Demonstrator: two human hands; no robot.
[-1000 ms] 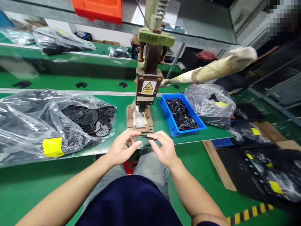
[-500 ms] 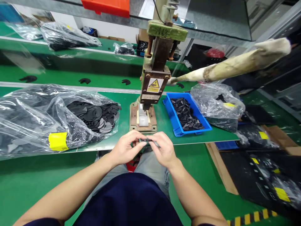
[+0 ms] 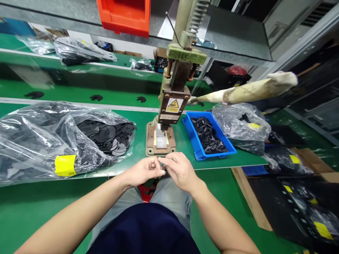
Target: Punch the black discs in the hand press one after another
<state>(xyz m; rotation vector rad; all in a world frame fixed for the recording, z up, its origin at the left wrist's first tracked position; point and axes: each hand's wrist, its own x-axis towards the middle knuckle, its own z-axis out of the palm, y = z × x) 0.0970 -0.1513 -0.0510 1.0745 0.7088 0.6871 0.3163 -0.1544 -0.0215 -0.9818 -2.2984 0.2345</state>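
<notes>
My left hand (image 3: 145,171) and my right hand (image 3: 181,171) meet at the table's front edge, fingertips almost touching. Both are closed in a pinch around a small black plastic part (image 3: 164,168), which the fingers mostly hide. Just beyond them stands a hand press with a rusty base plate (image 3: 150,143) and a pale block (image 3: 161,141) on it. The press head (image 3: 170,106), with a yellow warning label, hangs above that block. To the right a blue bin (image 3: 199,155) holds many small black parts (image 3: 208,135).
At left, a clear plastic bag (image 3: 34,137) spills flat black pieces (image 3: 106,135). The press's long lever (image 3: 246,92) juts out to the right above another plastic bag (image 3: 238,123). Curved black pieces (image 3: 95,97) lie on the green strip behind. An orange bin (image 3: 124,26) sits on the shelf above.
The view has tilted up slightly, so the scene sits lower. My fingers have shifted around the small black part, which was in plainer sight between both hands before.
</notes>
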